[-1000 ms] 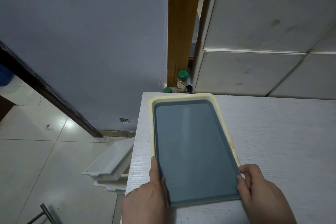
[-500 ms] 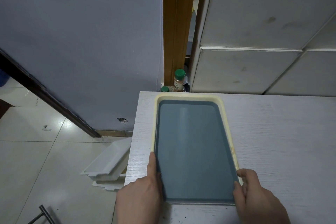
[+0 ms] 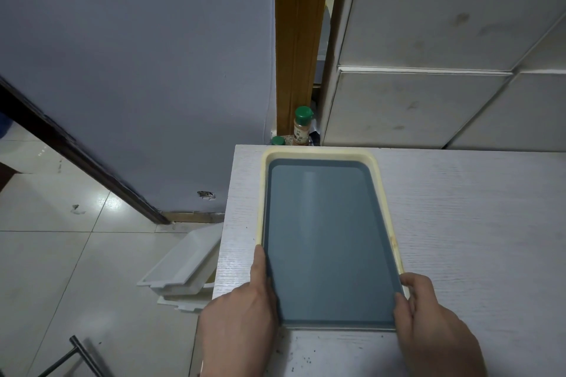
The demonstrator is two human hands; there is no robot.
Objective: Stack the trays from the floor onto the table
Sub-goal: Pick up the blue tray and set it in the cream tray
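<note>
Two hands, left hand [image 3: 242, 309], right hand [image 3: 435, 327], blue tray [image 3: 330, 242] between

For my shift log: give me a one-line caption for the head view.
Both hands, left hand and right hand, seat a grey-blue tray inside a cream tray on the white table; white trays remain on the floor.

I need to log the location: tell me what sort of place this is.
Probably a home kitchen or utility corner: a green-capped spice jar behind the white table, tiled wall, tiled floor.
</note>
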